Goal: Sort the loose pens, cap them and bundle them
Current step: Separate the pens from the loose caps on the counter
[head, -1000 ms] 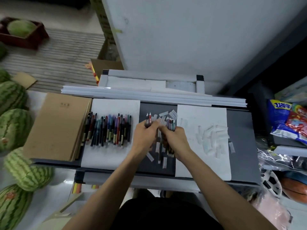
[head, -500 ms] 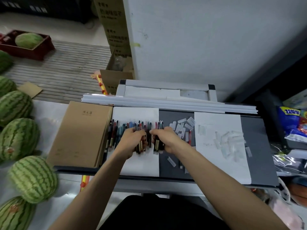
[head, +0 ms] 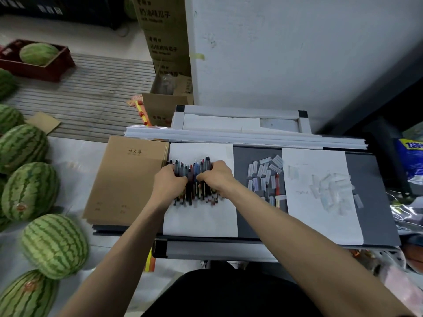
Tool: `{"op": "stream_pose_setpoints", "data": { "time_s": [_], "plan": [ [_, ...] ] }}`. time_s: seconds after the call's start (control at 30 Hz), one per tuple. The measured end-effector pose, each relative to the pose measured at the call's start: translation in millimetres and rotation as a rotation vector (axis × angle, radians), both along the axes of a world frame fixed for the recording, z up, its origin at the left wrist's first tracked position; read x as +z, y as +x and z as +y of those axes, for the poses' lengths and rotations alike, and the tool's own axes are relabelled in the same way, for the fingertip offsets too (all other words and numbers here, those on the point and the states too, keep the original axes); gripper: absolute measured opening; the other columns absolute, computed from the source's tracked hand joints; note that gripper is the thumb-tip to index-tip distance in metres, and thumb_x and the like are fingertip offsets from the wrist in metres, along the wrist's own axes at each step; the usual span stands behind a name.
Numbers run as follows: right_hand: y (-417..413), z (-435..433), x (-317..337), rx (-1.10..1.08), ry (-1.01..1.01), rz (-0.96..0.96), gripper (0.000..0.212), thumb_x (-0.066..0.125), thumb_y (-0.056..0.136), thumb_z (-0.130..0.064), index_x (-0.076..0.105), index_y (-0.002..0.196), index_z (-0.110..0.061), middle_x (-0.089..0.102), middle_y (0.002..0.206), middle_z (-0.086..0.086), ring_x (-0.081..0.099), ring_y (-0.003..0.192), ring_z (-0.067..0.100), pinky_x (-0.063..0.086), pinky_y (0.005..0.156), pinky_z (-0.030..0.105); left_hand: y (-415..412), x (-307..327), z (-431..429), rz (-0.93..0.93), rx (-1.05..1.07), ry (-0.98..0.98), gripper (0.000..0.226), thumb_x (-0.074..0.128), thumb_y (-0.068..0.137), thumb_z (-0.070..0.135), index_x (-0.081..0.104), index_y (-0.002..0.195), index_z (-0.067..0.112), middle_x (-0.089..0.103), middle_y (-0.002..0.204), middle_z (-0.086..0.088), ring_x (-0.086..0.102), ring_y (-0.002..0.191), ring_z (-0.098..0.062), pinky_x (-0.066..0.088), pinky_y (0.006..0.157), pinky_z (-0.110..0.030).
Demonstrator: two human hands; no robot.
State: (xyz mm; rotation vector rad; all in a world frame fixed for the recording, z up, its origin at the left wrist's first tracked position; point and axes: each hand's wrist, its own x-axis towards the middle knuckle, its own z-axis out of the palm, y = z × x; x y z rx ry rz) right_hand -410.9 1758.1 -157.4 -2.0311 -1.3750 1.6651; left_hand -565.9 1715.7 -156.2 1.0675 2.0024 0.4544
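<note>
Far left, striped watermelons (head: 29, 191) are lying on the floor, off-task. Next, the brown notebook (head: 128, 179) is lying flat just beside the work, its cover showing three characters reading 作文簿 (small, so I'm reading that loosely). Behind it a cardboard box (head: 158, 17) is showing 奶油味瓜子. Your left hand (head: 169, 183) is curling its fingers into the left end of the row of pens (head: 194, 173), pressing in from that side. The pens are lying side by side on the left white sheet (head: 199, 220), long axes running away from you, so the row is stretching left to right between your two hands. Your right hand (head: 216, 177) is curling round the right end of the row, gripping it the same way; both hands are equally near. I'm judging that you're squeezing the row together for bundling. Whether every pen is wearing a cap I cannot tell, since the near ends are blurring. Right of that hand, loose caps (head: 263, 172) and one red pen (head: 277, 186) are lying on the dark mat (head: 240, 161), so the right hand is nearer to them. Further right, more clear caps (head: 332, 191) are piling on a second white sheet (head: 320, 227). At the far right edge a blue snack bag (head: 409, 156) is showing print too cropped to read.
</note>
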Motion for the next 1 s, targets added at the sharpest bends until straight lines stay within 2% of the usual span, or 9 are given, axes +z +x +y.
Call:
{"op": "stream_pose_setpoints", "data": {
  "time_s": [0.1,0.27,0.37,0.47,0.57,0.63,0.8,0.93,1.0],
  "plan": [
    [-11,0,-1,0.049,0.063,-0.083,0.028,0.076,0.083,-0.012,0.049,0.078,-0.012,0.054,0.076,0.004,0.052,0.065,0.02,0.042,0.055,0.029,-1,-1,2,0.076,-0.037,-0.016,0.017,0.07,0.086,0.018,0.067,0.102,0.013,0.07,0.095,-0.006,0.067,0.09,-0.027,0.05,0.067,-0.033],
    [-20,-1,-1,0.074,0.109,-0.127,0.02,0.079,0.08,-0.014,0.059,0.083,-0.008,0.062,0.079,0.007,0.058,0.067,0.021,0.049,0.06,0.03,0,-4,0,0.09,-0.034,0.003,0.028,0.075,0.084,0.017,0.064,0.11,0.015,0.069,0.104,-0.007,0.066,0.097,-0.031,0.058,0.084,-0.042],
    [-21,-2,-2,0.07,0.143,-0.153,0.025,0.084,0.078,-0.019,0.061,0.08,-0.008,0.063,0.075,0.006,0.061,0.067,0.021,0.048,0.056,0.029,-1,-8,-2,0.094,-0.035,0.016,0.028,0.077,0.083,0.02,0.064,0.108,0.017,0.069,0.101,-0.006,0.066,0.095,-0.029,0.054,0.079,-0.038],
    [-22,-5,1,0.077,0.175,-0.182,0.03,0.085,0.076,-0.02,0.057,0.07,-0.011,0.061,0.067,0.003,0.06,0.063,0.021,0.048,0.054,0.032,-4,-10,-5,0.103,-0.027,0.02,0.036,0.078,0.084,0.02,0.065,0.117,0.017,0.07,0.107,-0.005,0.066,0.099,-0.028,0.051,0.077,-0.035],
    [-22,-9,3,0.076,0.201,-0.196,0.019,0.081,0.076,-0.016,0.067,0.078,-0.004,0.069,0.074,0.011,0.067,0.072,0.029,0.059,0.069,0.04,-7,-11,-8,0.1,-0.017,0.039,0.037,0.078,0.084,0.02,0.067,0.12,0.018,0.072,0.109,-0.003,0.067,0.102,-0.027,0.055,0.087,-0.038],
    [-22,-11,4,0.064,0.204,-0.186,0.018,0.078,0.076,-0.011,0.07,0.086,0.002,0.075,0.085,0.018,0.074,0.08,0.035,0.063,0.077,0.045,-10,-11,-9,0.103,-0.005,0.052,0.036,0.078,0.085,0.02,0.067,0.119,0.018,0.07,0.108,-0.001,0.065,0.1,-0.024,0.051,0.083,-0.035],
    [-21,-17,6,0.096,0.239,-0.207,0.022,0.072,0.078,-0.006,0.074,0.097,0.005,0.076,0.088,0.02,0.074,0.083,0.036,0.063,0.076,0.047,-14,-12,-11,0.125,-0.011,0.089,0.037,0.079,0.087,0.02,0.068,0.121,0.019,0.069,0.109,0.0,0.061,0.098,-0.022,0.045,0.083,-0.031],
    [-17,-21,9,0.133,0.255,-0.232,0.026,0.066,0.076,-0.002,0.074,0.099,0.005,0.076,0.093,0.019,0.073,0.087,0.035,0.063,0.075,0.046,-15,-9,-15,0.151,-0.044,0.098,0.022,0.077,0.085,0.018,0.063,0.099,0.028,0.06,0.085,0.014,0.062,0.091,-0.023,0.044,0.078,-0.031],
    [-14,-23,9,0.158,0.27,-0.23,0.026,0.064,0.077,-0.004,0.073,0.1,0.005,0.075,0.094,0.02,0.073,0.085,0.036,0.063,0.072,0.048,-15,-7,-17,0.164,-0.068,0.105,0.025,0.076,0.085,0.018,0.057,0.091,0.033,0.056,0.079,0.018,0.064,0.09,-0.024,0.044,0.075,-0.031]
  ]
}}
